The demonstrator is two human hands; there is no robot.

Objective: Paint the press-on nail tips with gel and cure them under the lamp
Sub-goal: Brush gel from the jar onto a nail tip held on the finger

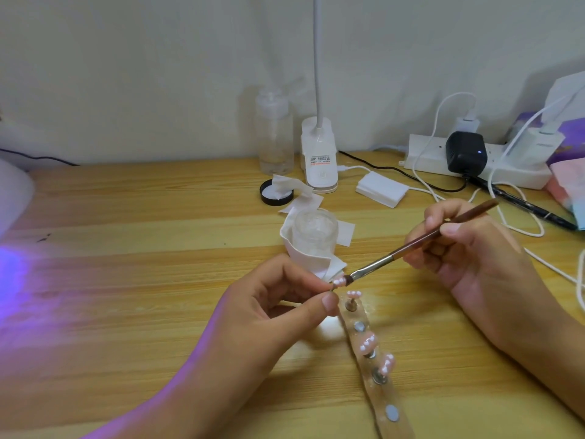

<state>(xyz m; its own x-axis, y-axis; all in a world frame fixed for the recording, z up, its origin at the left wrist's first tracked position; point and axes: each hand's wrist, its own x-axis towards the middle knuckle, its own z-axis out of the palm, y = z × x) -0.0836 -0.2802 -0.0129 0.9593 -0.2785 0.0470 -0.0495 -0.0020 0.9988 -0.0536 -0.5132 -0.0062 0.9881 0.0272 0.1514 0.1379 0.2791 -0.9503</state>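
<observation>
Two hands work above the bench. Left hand: fingers curled, pinching the stem under one pink nail tip. Right hand: fingers closed around the brush; its bristles touch the held tip. Three more tips stand on pegs along a clear strip on the bench, just below the brush. An open jar, wrapped in white wipes, stands behind the left hand.

Wooden table matt; nail tips glossy pink
</observation>
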